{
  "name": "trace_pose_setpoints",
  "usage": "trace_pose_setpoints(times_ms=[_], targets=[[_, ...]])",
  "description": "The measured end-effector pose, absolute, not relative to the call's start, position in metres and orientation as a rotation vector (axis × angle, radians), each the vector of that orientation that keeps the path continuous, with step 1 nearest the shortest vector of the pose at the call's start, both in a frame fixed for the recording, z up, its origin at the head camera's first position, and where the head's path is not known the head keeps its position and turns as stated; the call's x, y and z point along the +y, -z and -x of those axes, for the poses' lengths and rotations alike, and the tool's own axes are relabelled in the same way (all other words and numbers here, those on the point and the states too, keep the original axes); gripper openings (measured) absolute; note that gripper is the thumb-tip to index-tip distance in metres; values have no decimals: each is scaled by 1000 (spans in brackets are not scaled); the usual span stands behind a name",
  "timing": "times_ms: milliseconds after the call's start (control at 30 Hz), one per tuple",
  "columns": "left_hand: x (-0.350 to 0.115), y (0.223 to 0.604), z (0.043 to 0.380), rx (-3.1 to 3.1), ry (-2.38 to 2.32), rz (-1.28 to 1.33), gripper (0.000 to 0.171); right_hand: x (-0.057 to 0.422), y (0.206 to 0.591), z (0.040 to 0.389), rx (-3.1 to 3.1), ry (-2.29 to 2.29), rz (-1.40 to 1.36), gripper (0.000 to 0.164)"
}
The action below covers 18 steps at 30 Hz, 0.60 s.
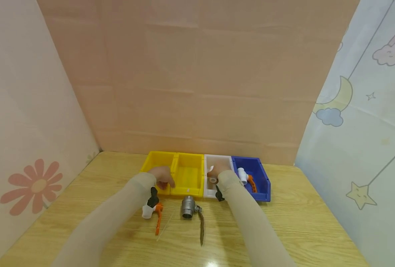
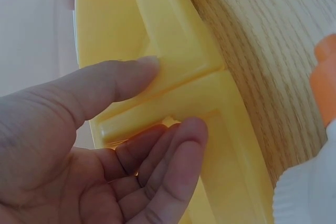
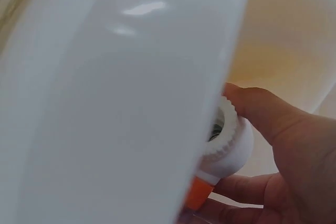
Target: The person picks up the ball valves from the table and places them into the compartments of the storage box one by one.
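In the head view my right hand [image 1: 219,169] reaches into the white bin [image 1: 209,193]. It grips a white plastic ball valve [image 3: 231,148] with an orange handle [image 3: 198,192]; the bin's wall hides part of the valve in the right wrist view. My left hand [image 1: 162,175] hovers over the two yellow bins [image 1: 188,192]. The left wrist view shows its thumb [image 2: 128,77] over the divider side and its fingers loosely curled at the other bin, nothing held between them.
A second white valve [image 1: 147,211] with an orange handle lies on the table before the yellow bins, beside a thin stick [image 1: 165,227]. A metal ball valve [image 1: 188,207] with a long lever lies to their right. The blue bin [image 1: 263,185] holds another white valve [image 1: 242,175].
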State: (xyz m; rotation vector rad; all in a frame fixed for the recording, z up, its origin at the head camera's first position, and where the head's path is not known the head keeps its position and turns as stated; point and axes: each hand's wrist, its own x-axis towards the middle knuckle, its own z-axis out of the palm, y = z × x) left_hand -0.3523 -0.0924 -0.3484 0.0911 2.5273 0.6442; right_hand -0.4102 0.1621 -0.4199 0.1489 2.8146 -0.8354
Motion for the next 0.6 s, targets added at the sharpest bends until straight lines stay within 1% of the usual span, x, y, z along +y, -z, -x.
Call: trace_pose_setpoints(times_ms=[100,267,467,533,600], targets=[[-92,348,352,2527,-641,-104,21,161,415,406,2825,759,-144,36],[-94,349,348,2534,-646,-110,18,157,395,392,2788,709,-103,36],[-94,350,344,2543,-638,-95,19,160,373,381,2866,510,97,34],[-94,348,342,2540,-642,-93,18,162,365,380,2880,506,138,36],[-93,346,339,2537,-643,-87,18,164,357,377,2889,551,149,43]])
